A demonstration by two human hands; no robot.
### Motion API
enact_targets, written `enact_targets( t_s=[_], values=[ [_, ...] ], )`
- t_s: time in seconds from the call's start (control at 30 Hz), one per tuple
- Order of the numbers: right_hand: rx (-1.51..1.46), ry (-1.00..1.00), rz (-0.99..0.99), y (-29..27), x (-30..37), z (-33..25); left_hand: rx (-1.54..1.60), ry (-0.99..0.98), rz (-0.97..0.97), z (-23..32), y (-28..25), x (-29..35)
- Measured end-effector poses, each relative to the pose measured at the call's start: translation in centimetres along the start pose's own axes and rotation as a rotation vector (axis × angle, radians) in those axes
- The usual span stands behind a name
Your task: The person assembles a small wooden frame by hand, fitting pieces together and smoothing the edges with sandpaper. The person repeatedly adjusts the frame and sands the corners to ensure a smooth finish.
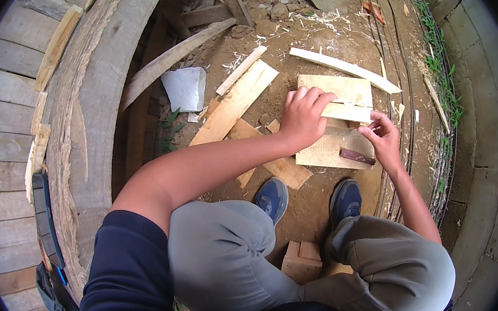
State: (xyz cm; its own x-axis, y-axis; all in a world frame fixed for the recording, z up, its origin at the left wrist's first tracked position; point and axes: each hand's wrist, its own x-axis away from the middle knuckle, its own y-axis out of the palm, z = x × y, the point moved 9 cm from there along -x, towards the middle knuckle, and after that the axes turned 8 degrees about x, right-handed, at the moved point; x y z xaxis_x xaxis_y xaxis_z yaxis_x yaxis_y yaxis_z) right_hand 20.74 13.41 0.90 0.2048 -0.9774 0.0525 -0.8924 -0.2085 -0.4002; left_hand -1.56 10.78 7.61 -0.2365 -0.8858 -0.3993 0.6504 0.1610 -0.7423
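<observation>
Between my hands lies a short, pale wooden strip (345, 112), held crosswise over the work. My left hand (305, 117) is closed on its left end, with the fingers curled over the top. At its right end, the thumb and fingers of my right hand (384, 141) pinch the corner. Just beyond the strip is a flat pale board (338, 87). Nearer to me, a second board (324, 153) lies below the strip, and a dark reddish-brown block (357, 157) rests on it by my right hand. My fingers hide part of where strip and boards meet.
Long planks (238, 105) and a narrow batten (345, 69) lie on the dirt, among wood shavings. A pale stone slab (186, 89) sits to the left, beside a thick timber beam (114, 66). Cables (398, 51) run along the right, near a block wall (478, 103).
</observation>
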Motion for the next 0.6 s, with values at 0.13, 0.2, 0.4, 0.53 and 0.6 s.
enact_targets(
  t_s=[0.13,0.2,0.4,0.53,0.6],
  values=[
    [0.091,-0.009,-0.03,-0.7,0.2,-0.2,0.01,0.027,0.031,0.6,0.3,-0.3],
    [0.136,-0.094,0.005,-0.3,-0.2,-1.6,-0.027,0.014,0.001,-0.1,0.2,0.0],
    [0.224,-0.2,-0.083,-0.6,-0.8,-4.0,-0.008,0.029,0.006,0.1,0.3,-0.4],
    [0.334,-0.308,-0.095,-0.5,-0.6,-5.1,-0.029,0.015,-0.011,0.1,0.3,-0.4],
    [0.373,-0.301,-0.098,-0.7,-0.7,-4.8,-0.017,0.023,-0.004,0.1,0.4,-0.4]
  ],
)
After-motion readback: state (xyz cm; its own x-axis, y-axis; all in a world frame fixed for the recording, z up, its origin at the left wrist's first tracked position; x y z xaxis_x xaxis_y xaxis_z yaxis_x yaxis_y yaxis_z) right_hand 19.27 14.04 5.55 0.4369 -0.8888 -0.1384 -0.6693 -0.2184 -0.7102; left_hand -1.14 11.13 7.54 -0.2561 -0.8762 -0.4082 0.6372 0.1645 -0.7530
